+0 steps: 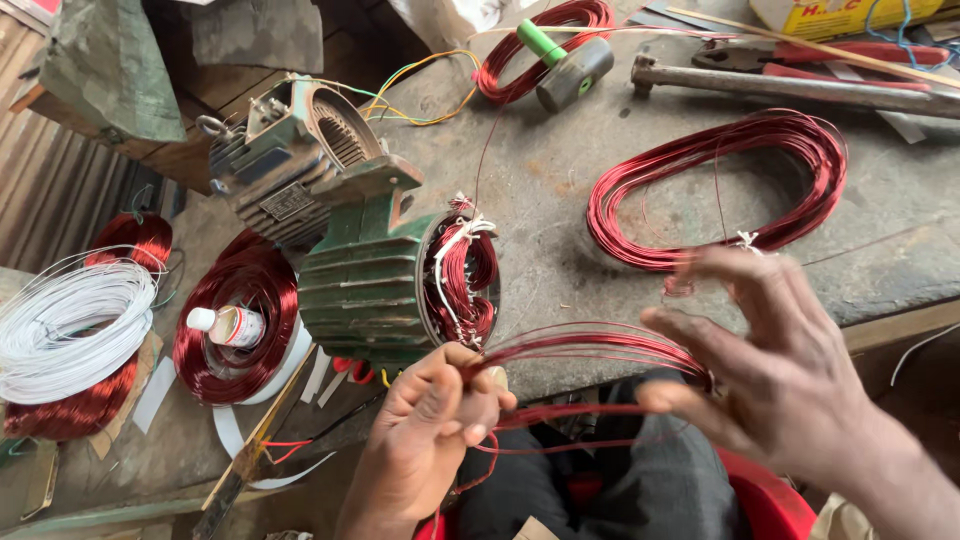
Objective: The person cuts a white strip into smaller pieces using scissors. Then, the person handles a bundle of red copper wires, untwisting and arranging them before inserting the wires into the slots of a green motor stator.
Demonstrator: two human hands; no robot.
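My left hand (432, 420) pinches the red wire loops (590, 350) beside the green stator (375, 285); my right hand (770, 370), fingers spread, guides them. I should keep the strands flat, untangled.

Motor-repair workshop: green motor stator (385, 285), copper-wire coils (715, 190).

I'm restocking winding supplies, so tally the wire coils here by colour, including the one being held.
Red wire coils: 6, the held coil, bench coil, mallet coil, bottle coil, two far-left coils
White wire coils: 1
Total: 7
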